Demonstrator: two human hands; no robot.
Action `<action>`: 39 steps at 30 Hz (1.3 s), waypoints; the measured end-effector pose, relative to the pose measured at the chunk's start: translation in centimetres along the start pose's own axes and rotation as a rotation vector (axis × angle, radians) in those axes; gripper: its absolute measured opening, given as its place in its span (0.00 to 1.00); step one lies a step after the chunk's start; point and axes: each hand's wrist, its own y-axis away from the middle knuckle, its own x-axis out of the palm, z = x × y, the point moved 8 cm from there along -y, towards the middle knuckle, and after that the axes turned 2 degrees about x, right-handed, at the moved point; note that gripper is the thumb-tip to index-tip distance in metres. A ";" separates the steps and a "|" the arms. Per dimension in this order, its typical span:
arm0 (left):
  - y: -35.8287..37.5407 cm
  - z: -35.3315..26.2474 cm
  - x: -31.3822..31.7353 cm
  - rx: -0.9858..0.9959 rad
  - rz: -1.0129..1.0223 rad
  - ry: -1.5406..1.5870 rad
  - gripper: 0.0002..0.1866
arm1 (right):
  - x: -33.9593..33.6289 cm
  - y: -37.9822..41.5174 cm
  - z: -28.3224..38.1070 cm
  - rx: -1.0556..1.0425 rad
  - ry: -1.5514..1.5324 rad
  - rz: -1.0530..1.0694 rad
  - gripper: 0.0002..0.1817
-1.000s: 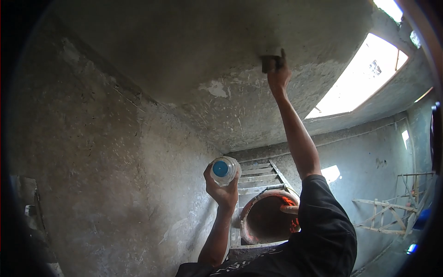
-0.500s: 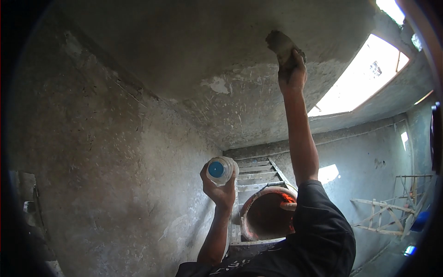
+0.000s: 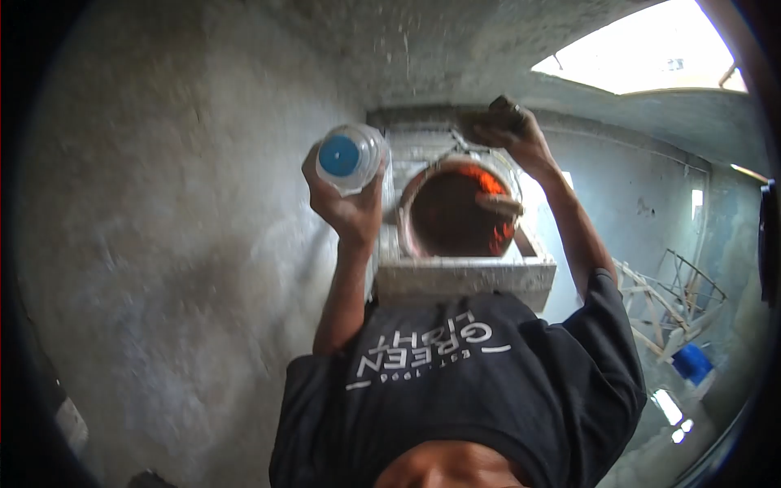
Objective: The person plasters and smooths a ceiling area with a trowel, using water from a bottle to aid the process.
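My left hand (image 3: 346,203) is closed around a clear plastic bottle (image 3: 373,150) with a blue cap (image 3: 338,155), its capped end toward me. My right hand (image 3: 529,146) is raised on the right, below the ceiling, with its fingers closed on a dark, ragged sponge-like pad (image 3: 506,106). The pad is blurred and partly hidden by the fingers. Between the two hands and lower down is a round bucket (image 3: 413,213) with orange on its inner wall and dark contents. A pale, handle-like piece (image 3: 499,204) lies across the bucket's right side.
The bucket sits in a wooden box-like frame (image 3: 464,276) before my chest. A rough grey wall (image 3: 187,220) rises close on the left. A bright opening (image 3: 651,49) cuts the ceiling at upper right. Below right are wooden scaffolding (image 3: 663,301) and a blue object (image 3: 692,363).
My right hand has come down from the ceiling with the pad, away from the surface. The view has tilted down, showing more of my shirt. The bottle stays in my left hand.
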 end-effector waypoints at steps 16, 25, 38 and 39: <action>12.4 2.0 -0.8 0.003 0.345 -0.282 0.31 | 9.3 11.6 -31.8 -0.481 1.177 0.314 0.11; 12.4 1.6 -0.7 0.053 0.294 -0.243 0.32 | 10.5 12.2 -34.0 0.299 0.967 0.722 0.16; 12.1 1.0 -0.4 0.071 0.332 -0.275 0.30 | 9.2 11.1 -33.3 0.675 0.908 0.738 0.22; 12.0 1.1 -0.4 0.059 0.323 -0.280 0.30 | 9.1 10.8 -33.0 0.694 0.917 0.698 0.21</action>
